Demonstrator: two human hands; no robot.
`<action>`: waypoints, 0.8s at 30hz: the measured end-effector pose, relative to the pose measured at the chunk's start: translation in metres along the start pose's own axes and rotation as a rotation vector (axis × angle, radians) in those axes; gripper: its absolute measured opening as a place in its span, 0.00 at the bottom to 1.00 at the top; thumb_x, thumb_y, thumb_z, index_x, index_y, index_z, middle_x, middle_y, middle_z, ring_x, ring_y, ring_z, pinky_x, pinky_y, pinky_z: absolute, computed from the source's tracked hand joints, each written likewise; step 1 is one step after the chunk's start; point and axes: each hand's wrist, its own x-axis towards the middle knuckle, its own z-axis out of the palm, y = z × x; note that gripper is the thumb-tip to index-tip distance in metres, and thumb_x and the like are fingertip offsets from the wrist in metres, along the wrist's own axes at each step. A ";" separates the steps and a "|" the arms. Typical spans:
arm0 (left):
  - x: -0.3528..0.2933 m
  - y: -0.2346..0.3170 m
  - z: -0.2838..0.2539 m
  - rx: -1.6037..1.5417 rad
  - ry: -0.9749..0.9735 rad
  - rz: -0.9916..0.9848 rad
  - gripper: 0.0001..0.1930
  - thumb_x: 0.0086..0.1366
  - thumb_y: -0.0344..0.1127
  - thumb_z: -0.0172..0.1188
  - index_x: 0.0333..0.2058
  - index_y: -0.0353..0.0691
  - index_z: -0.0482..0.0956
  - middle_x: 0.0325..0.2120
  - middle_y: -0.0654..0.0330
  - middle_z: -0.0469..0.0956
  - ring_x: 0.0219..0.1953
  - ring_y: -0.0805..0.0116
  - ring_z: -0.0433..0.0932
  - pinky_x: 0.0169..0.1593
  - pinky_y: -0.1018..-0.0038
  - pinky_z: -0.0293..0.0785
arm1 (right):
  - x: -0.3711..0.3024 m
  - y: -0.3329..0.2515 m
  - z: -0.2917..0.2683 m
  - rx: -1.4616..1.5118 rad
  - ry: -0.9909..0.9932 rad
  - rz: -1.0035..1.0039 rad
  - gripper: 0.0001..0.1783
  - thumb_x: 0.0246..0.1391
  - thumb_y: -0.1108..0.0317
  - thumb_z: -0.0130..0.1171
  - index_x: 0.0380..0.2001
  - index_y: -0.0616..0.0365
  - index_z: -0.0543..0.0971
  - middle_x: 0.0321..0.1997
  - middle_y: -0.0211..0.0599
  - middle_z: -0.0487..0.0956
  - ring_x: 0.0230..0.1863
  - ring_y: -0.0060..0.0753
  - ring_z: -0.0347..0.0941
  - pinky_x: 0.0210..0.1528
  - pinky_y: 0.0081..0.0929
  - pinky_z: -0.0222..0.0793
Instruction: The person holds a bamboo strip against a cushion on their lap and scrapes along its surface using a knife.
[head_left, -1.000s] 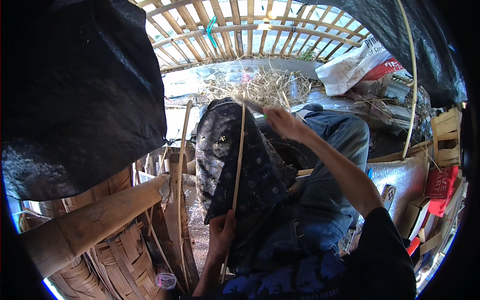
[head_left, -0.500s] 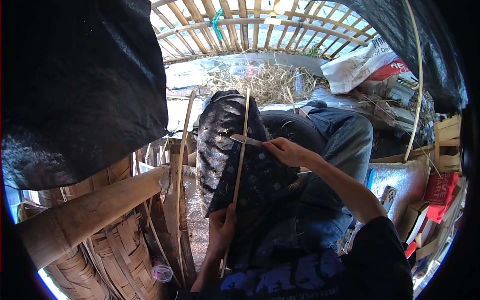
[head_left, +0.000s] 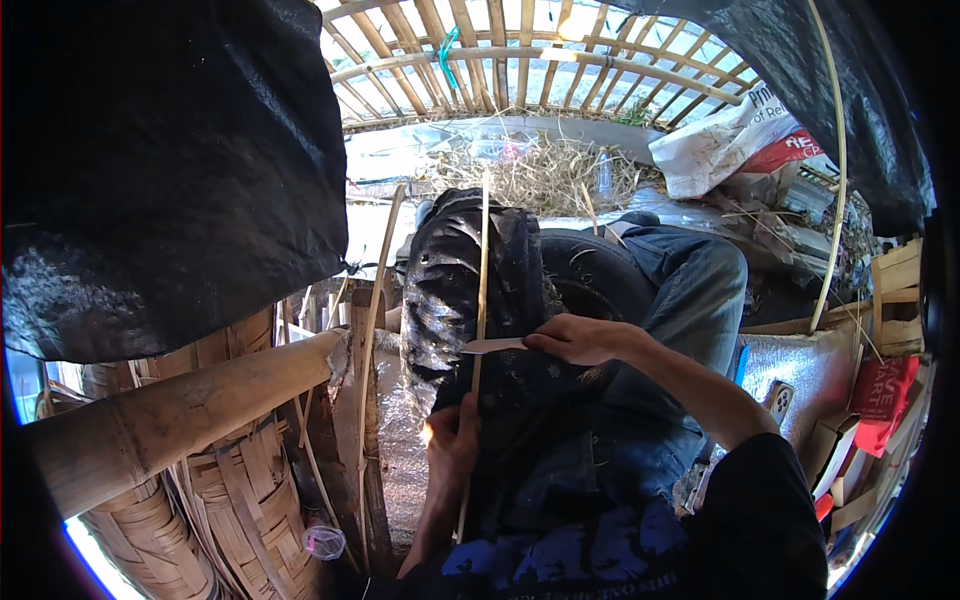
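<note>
L hand [head_left: 455, 438] has its fingers closed round the lower part of the thin strip [head_left: 484, 260], which lies lengthwise over the dark cloth [head_left: 440, 285]. R hand [head_left: 575, 340] has fingers closed on the knife [head_left: 495, 346], crossing the strip. Step is prob. scraping; next stroke needs steady knife angle w/ firm L hold.

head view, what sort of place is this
Probably a makeshift bamboo workshop, judging by the tan slatted bamboo fence, thick brown round bamboo pole and pile of dry, straw-coloured strands.
</note>
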 end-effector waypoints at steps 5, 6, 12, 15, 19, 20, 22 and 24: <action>-0.010 0.006 -0.009 -0.056 -0.054 -0.028 0.25 0.65 0.49 0.52 0.15 0.35 0.69 0.11 0.67 0.65 0.17 0.82 0.60 0.21 0.77 0.53 | -0.006 0.001 -0.011 0.074 -0.019 -0.007 0.25 0.64 0.52 0.41 0.30 0.66 0.74 0.16 0.30 0.64 0.22 0.19 0.60 0.25 0.27 0.60; -0.013 0.009 -0.011 -0.083 -0.059 -0.078 0.25 0.65 0.48 0.51 0.15 0.35 0.68 0.11 0.68 0.64 0.17 0.82 0.60 0.21 0.77 0.53 | -0.007 0.004 -0.016 0.181 0.045 -0.053 0.25 0.64 0.52 0.41 0.28 0.66 0.73 0.16 0.29 0.63 0.21 0.19 0.58 0.25 0.27 0.59; -0.006 0.002 -0.012 0.021 -0.136 0.101 0.24 0.66 0.47 0.50 0.16 0.34 0.69 0.11 0.67 0.64 0.17 0.82 0.60 0.21 0.77 0.54 | 0.024 -0.001 -0.028 0.098 0.411 -0.178 0.24 0.64 0.54 0.41 0.25 0.67 0.70 0.14 0.34 0.60 0.20 0.20 0.57 0.23 0.28 0.58; -0.002 -0.004 -0.009 0.051 -0.109 0.104 0.25 0.66 0.48 0.50 0.16 0.34 0.70 0.11 0.67 0.65 0.17 0.81 0.61 0.21 0.76 0.55 | 0.024 -0.003 -0.012 0.062 0.366 -0.133 0.22 0.64 0.56 0.42 0.30 0.67 0.72 0.15 0.33 0.64 0.21 0.20 0.58 0.25 0.28 0.59; -0.001 -0.007 -0.006 0.060 -0.104 0.095 0.25 0.66 0.48 0.50 0.16 0.33 0.70 0.11 0.66 0.65 0.17 0.80 0.61 0.21 0.76 0.56 | 0.024 0.011 0.010 0.116 0.358 -0.196 0.21 0.64 0.57 0.43 0.35 0.67 0.74 0.18 0.39 0.69 0.24 0.21 0.62 0.30 0.29 0.63; 0.001 -0.007 -0.005 0.034 -0.090 0.093 0.25 0.65 0.49 0.50 0.16 0.34 0.70 0.11 0.66 0.65 0.17 0.80 0.62 0.21 0.75 0.56 | 0.023 0.011 0.011 0.149 0.349 -0.197 0.21 0.64 0.57 0.43 0.35 0.67 0.74 0.19 0.41 0.70 0.25 0.22 0.63 0.31 0.29 0.63; 0.003 -0.010 -0.005 0.010 -0.080 0.090 0.25 0.65 0.49 0.50 0.16 0.34 0.71 0.11 0.65 0.65 0.17 0.80 0.62 0.22 0.75 0.56 | 0.017 0.012 0.019 0.119 0.294 -0.211 0.22 0.64 0.56 0.42 0.36 0.68 0.74 0.20 0.41 0.71 0.26 0.22 0.64 0.32 0.29 0.64; 0.003 -0.013 -0.004 0.004 -0.066 0.063 0.26 0.65 0.50 0.50 0.16 0.34 0.70 0.11 0.65 0.65 0.17 0.79 0.62 0.22 0.75 0.57 | 0.013 0.013 0.016 0.081 0.226 -0.235 0.22 0.64 0.56 0.42 0.36 0.68 0.74 0.20 0.40 0.72 0.26 0.23 0.65 0.33 0.29 0.65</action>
